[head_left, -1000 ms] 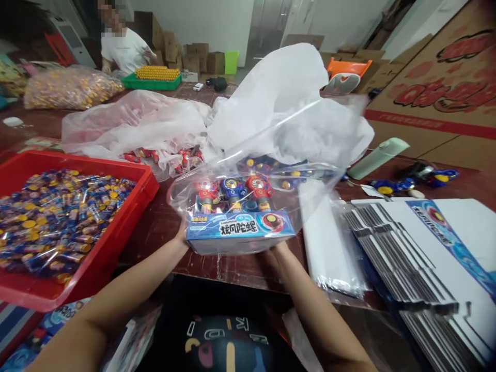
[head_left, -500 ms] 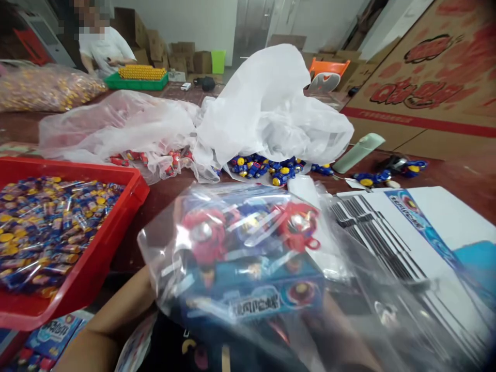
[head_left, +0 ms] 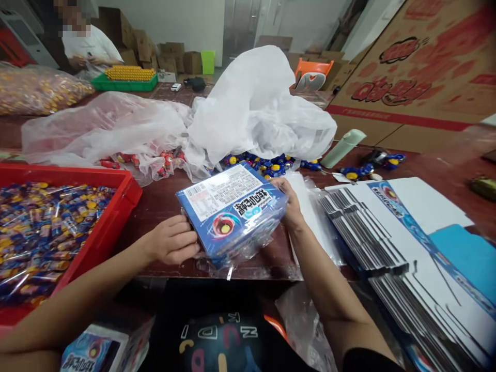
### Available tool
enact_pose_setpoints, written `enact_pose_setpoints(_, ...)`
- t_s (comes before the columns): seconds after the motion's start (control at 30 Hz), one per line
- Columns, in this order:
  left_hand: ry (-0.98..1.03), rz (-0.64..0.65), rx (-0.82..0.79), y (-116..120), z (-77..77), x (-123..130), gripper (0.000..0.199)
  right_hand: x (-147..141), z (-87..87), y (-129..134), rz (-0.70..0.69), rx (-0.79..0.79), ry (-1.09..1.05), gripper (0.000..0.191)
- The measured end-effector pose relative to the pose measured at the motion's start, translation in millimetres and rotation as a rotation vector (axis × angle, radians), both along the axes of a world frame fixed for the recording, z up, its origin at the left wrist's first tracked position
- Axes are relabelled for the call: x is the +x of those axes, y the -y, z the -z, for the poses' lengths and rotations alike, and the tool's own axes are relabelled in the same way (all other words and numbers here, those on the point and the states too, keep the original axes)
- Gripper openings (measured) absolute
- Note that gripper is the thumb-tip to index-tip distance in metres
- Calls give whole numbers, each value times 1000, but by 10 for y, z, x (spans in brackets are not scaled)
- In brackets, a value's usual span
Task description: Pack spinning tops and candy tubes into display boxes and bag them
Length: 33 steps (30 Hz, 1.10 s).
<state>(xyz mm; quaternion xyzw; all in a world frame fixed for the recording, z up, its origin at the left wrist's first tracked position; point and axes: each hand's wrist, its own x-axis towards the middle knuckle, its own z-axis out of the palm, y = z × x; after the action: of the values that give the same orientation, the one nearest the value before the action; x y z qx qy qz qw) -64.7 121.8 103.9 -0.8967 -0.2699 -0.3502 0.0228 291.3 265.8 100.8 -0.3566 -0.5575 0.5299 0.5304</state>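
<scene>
A blue printed box (head_left: 248, 201) wrapped in clear plastic is held tilted over the near edge of the table. Its face with a white text panel and a round swirl picture is turned up toward me. My left hand (head_left: 174, 240) grips the box's left side, fingers curled against it. At the upper right corner, my right hand (head_left: 289, 204) is closed around the edge, its thumb on top. Loose clear film gathers under the box's lower side. Whatever the box contains is hidden from this angle.
On the left stands a red tray (head_left: 116, 206) of wrapped sweets. Behind are white plastic bags (head_left: 256, 103) with red and blue toys (head_left: 271, 165). To the right lie a green bottle (head_left: 343, 150) and stacked flat cartons (head_left: 360, 232). A person (head_left: 89, 49) sits across the table.
The plastic-wrapped box was raised close to me, showing red and blue toys through the film. Now it is lower, farther from the camera, and turned so its printed text face shows.
</scene>
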Motion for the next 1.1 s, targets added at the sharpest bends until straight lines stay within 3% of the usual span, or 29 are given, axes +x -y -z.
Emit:
enact_pose_setpoints(0.03, -89, 36, 82, 65, -57, -24, 10, 52, -4, -5, -21, -19, 4, 41)
enact_pose_setpoints(0.1, -253, -8, 153, 150, -167, -51, 12, 121, -39, -24, -99, -124, 6, 46)
enact_pose_setpoints(0.17, -328, -123, 90, 172, -268, -40, 13, 123, -96, -51, -195, -266, 37, 55)
enact_pose_setpoints(0.27, -365, -151, 37, 135, -465, 19, 19, 39, -217, -81, -276, -349, 121, 53)
enact_pose_setpoints(0.37, -349, -161, 28, 118, -816, 16, 20, 10, -429, -90, -237, -307, 125, 46)
enact_pose_setpoints(0.5, -260, -190, 76, 191, -1416, -140, 17, 160, -876, -43, -59, -166, 22, 36)
enact_pose_setpoints(0.6, -219, -170, 38, 274, -1669, -195, 14, 244, -1150, 33, 5, -30, 37, 34)
enact_pose_setpoints(0.67, -208, -147, -44, 338, -1684, -143, 11, 253, -1230, 57, -15, -5, 130, 35)
enact_pose_setpoints(0.8, -90, -120, -246, 475, -1559, 54, 7, 244, -1339, -15, -9, -3, 394, 31)
enact_pose_setpoints(0.87, 19, -129, -299, 523, -1526, 126, 8, 195, -1512, -18, 145, 165, 603, 19)
enact_pose_setpoints(0.93, 101, -180, -326, 552, -1523, 170, 10, 56, -1776, 102, 251, 459, 718, 11)
enact_pose_setpoints(1.0, 160, -221, -336, 570, -1529, 208, 12, -187, -2055, 351, 128, 671, 702, 21)
enact_pose_setpoints(1.03, 188, -229, -333, 578, -1530, 230, 13, -336, -2172, 498, -16, 687, 677, 22)
enact_pose_setpoints(1.1, 244, -232, -315, 596, -1523, 281, 14, -644, -2328, 760, -350, 558, 650, 17)
